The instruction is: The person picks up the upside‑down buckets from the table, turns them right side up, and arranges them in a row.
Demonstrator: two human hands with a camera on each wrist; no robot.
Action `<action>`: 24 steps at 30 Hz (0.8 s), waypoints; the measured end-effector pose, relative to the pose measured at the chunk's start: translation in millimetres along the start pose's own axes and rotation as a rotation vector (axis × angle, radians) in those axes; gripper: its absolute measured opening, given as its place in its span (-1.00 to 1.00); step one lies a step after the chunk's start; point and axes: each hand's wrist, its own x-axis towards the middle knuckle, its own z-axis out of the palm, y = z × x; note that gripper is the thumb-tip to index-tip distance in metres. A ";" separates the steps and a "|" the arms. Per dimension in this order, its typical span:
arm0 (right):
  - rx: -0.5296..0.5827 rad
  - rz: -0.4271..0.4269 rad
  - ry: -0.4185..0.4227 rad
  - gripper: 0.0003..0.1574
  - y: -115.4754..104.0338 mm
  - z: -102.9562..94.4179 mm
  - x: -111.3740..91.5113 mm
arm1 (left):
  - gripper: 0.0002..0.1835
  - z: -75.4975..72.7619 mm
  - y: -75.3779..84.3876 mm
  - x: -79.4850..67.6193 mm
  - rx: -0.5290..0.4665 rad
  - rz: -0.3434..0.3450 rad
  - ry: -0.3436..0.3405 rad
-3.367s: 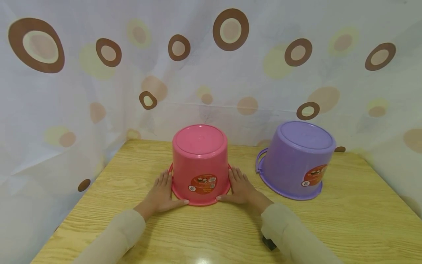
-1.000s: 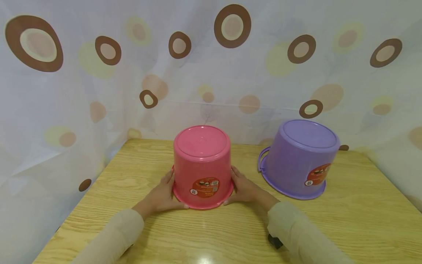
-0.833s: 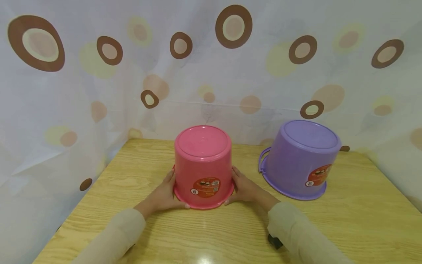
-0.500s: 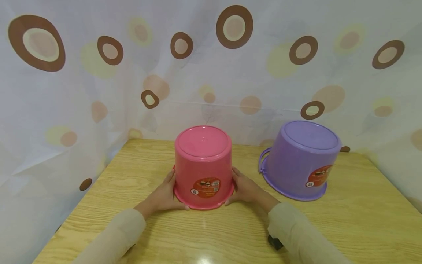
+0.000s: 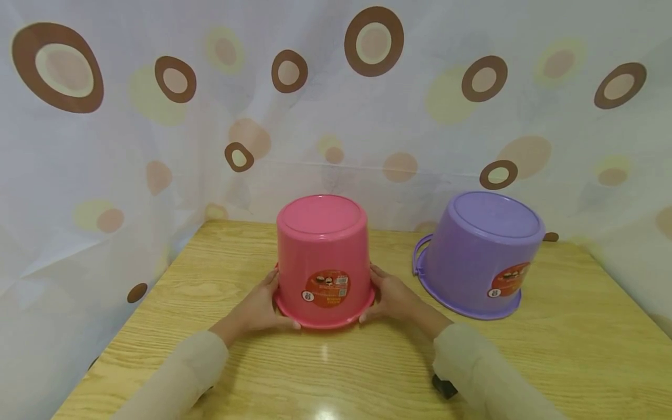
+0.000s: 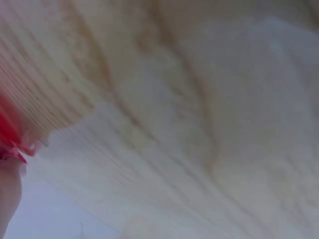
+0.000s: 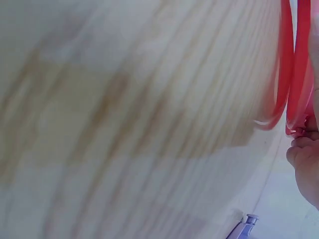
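Note:
A pink bucket (image 5: 322,256) stands upside down in the middle of the head view, its base up and its round red label facing me. My left hand (image 5: 261,306) grips the rim on the left side, thumb at the front and fingers partly hidden behind the bucket. On the other side my right hand (image 5: 391,300) holds the same rim in a similar way. The right wrist view shows the red rim (image 7: 299,64) close over the table, with fingers (image 7: 304,154) curled at it. In the left wrist view only a thumb and a bit of pink rim (image 6: 10,127) appear.
An upturned purple bucket (image 5: 480,256) stands to the right, its handle (image 5: 418,255) hanging at its left side. The wooden table (image 5: 325,373) meets a white spotted curtain (image 5: 325,105) behind. A black object (image 5: 444,386) shows under the right sleeve.
Both hands, earlier laid flat with straight fingers beside the pink bucket, now grip its rim. Over the last half second the bucket has risen slightly in view and tilted a little. The purple bucket stays put.

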 end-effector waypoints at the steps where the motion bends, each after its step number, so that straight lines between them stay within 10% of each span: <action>1: -0.001 0.003 0.003 0.48 -0.1 -0.4 -0.3 | 0.35 -0.1 0.1 0.5 0.001 0.003 0.002; 24: 0.044 0.001 0.074 0.41 -4.6 -1.8 -9.6 | 0.27 -3.3 5.7 -2.8 -0.165 0.157 0.128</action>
